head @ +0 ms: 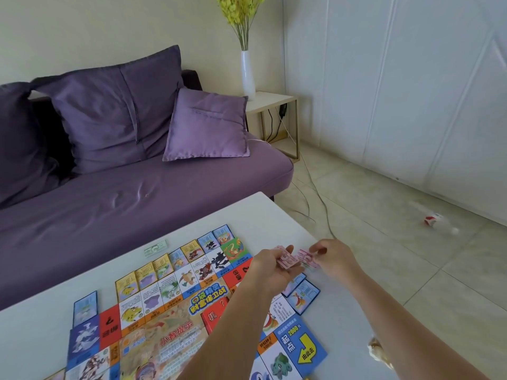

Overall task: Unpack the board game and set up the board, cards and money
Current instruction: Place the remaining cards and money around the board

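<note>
We read "小智提示" at the middle of the game board [170,338], and "起点", "2000元", "由此去" and "500元" at its near corner.

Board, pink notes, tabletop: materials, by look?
Board: colour-printed paper or thin card; lies flat, edge very thin. Pink notes: thin printed paper; they bend slightly where held. Tabletop: white, smooth, matte; laminate or paint, cannot tell.

- Bright board [175,325] lies flat on the desk [269,215].
- Small cards [162,266] line its far edge.
- Pink money [286,261] is held up above its corner.
</note>
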Tool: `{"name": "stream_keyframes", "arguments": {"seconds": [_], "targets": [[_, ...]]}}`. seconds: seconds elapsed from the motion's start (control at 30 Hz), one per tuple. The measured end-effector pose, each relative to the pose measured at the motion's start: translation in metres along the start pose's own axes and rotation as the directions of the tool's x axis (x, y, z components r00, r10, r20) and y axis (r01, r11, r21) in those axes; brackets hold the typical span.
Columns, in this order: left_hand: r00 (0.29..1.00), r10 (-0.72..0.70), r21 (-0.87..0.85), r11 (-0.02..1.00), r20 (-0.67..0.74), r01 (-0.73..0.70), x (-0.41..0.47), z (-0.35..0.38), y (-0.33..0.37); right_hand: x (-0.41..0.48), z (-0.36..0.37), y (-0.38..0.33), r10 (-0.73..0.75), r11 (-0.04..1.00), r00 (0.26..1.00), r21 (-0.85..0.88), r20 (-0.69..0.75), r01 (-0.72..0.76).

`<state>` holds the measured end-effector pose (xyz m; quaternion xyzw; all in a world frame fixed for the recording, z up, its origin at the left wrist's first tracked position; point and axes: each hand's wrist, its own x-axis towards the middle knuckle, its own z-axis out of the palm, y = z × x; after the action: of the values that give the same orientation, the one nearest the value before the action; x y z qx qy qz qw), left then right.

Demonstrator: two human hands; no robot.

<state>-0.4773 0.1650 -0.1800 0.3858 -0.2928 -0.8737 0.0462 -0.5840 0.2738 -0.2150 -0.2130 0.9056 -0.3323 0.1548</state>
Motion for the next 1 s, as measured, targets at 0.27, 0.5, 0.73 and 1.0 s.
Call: {"name": "stream_keyframes", "arguments": {"seconds": [0.27, 0.5, 0.73, 1.0], "targets": [[0.999, -0.025, -0.065, 0.998, 0.037, 0.028, -0.002, -0.001, -0.001, -0.001, 0.001, -0.003, 0.028, 1.000, 0.999, 0.009, 0.016, -0.028], [0.996, -0.037, -0.032, 0.999, 0.080, 0.039, -0.010, 0.005, 0.005, -0.004, -0.007, -0.012, -0.056, 0.994, 0.991, 0.087, -0.124, 0.067], [0.991, 0.097, 0.189, 0.976, 0.090, -0.112, -0.041, 0.006, 0.016, -0.033, -0.039, -0.057, -0.157, 0.824, 0.982, 0.534, -0.104, 0.189], [0.938, 0.345, 0.422, 0.846, 0.032, -0.325, -0.092, -0.031, 0.021, -0.082, -0.041, -0.087, -0.292, 0.837, 0.940, 0.523, 0.176, 0.162]]}}
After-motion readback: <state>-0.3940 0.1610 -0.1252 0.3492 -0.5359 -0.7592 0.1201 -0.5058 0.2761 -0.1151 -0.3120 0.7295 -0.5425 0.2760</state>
